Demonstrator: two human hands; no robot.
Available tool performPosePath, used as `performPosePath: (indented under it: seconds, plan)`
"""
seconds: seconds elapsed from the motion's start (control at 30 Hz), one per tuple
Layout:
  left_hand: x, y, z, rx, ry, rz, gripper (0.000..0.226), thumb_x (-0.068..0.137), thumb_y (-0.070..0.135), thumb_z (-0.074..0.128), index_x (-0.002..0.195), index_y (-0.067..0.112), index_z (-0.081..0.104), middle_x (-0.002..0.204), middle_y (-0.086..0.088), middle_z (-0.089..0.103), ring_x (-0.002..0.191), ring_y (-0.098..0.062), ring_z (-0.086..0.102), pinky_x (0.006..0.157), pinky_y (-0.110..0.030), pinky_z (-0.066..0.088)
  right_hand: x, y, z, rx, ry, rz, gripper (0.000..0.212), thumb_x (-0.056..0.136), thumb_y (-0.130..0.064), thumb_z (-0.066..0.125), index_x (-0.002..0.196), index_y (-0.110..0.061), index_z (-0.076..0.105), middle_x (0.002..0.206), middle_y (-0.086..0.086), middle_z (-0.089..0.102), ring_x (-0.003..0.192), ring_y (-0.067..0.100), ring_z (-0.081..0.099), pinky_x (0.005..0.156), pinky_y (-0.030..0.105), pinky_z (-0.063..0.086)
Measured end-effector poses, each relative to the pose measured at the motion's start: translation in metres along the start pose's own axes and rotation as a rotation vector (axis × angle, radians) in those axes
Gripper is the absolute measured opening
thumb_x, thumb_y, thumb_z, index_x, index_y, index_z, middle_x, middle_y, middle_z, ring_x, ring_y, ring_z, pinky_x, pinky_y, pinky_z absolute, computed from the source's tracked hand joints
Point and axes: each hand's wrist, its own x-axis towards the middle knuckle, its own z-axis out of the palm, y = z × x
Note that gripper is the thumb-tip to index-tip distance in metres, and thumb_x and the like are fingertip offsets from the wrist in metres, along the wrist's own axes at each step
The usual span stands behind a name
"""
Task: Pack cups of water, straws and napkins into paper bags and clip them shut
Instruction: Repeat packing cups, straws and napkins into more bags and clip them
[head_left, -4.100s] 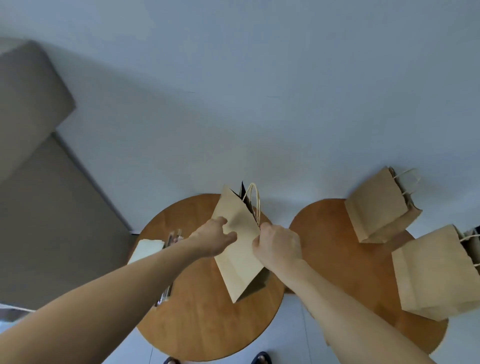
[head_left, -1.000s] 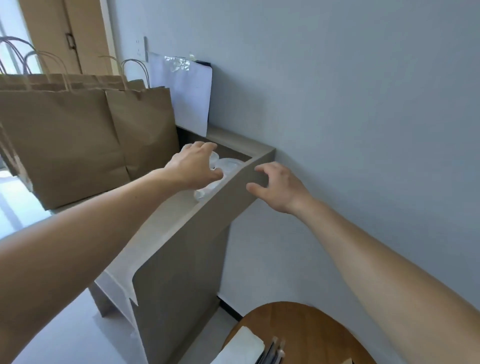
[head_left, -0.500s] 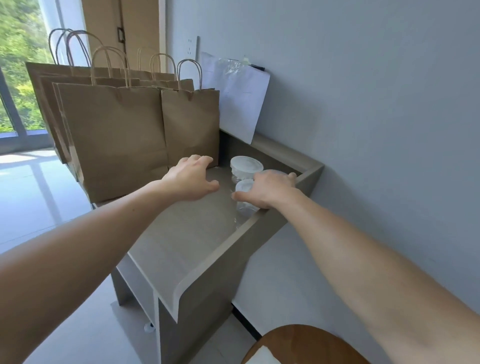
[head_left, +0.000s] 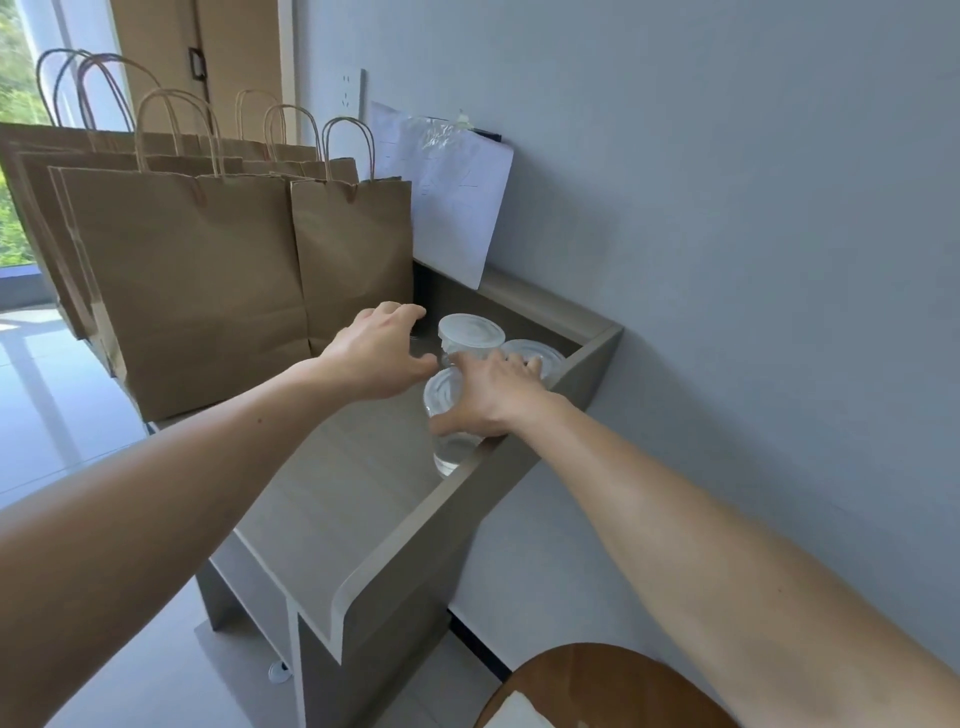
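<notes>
The nearest cup (head_left: 448, 449) is gripped just under its lid by the right hand (head_left: 488, 397), thumb curled round its side, probably so that it can be lifted upright without spilling. It is grouped with the far cup (head_left: 470, 332) and a third cup (head_left: 540, 353) in the far right corner of the cabinet top (head_left: 467, 499), penned in by the raised rim. The left hand (head_left: 379, 351) is held open and empty beside the far cup, seemingly to take it. Paper bags (head_left: 208, 291) are stood along the left edge. No brand is seen, and the marks on the white sheet (head_left: 452, 192) cannot be read.

A grey shelf (head_left: 337, 493) with a raised edge; brown paper bags (head_left: 197, 291) stand on its far end; three cups (head_left: 470, 330) with lids stand in its corner.
</notes>
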Motion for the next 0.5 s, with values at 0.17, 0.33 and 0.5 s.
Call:
performPosePath:
  seconds: [0.17,0.33,0.5]
  plan:
    - [-0.003,0.007,0.000,-0.009,-0.002,0.005,0.073,0.087,0.045,0.062,0.151,0.023,0.033,0.155,0.000,0.035,0.141,-0.024,0.032,0.106,-0.043,0.036,-0.010,-0.002,-0.001,0.184,-0.101,-0.025,0.086,0.064,-0.061,0.066,0.139,-0.032,0.038,0.129,0.010,0.045,0.116,0.033,0.048,0.088,0.044,0.049]
    - [0.000,0.016,-0.015,-0.015,0.039,0.018,0.074,0.087,0.045,0.063,0.150,0.021,0.035,0.155,-0.004,0.036,0.141,-0.027,0.033,0.108,-0.044,0.035,-0.018,0.001,-0.013,0.366,0.056,-0.037,0.085,0.064,-0.057,0.073,0.139,-0.031,0.042,0.126,0.004,0.050,0.095,0.021,0.057,0.074,0.035,0.054]
    - [0.014,0.045,-0.040,-0.121,0.160,0.053,0.067,0.091,0.058,0.051,0.144,0.018,0.045,0.148,-0.008,0.045,0.135,-0.028,0.041,0.106,-0.044,0.036,-0.036,0.039,-0.060,0.500,0.345,0.016,0.095,0.060,-0.065,0.072,0.142,-0.027,0.041,0.135,0.007,0.046,0.115,0.025,0.055,0.092,0.036,0.049]
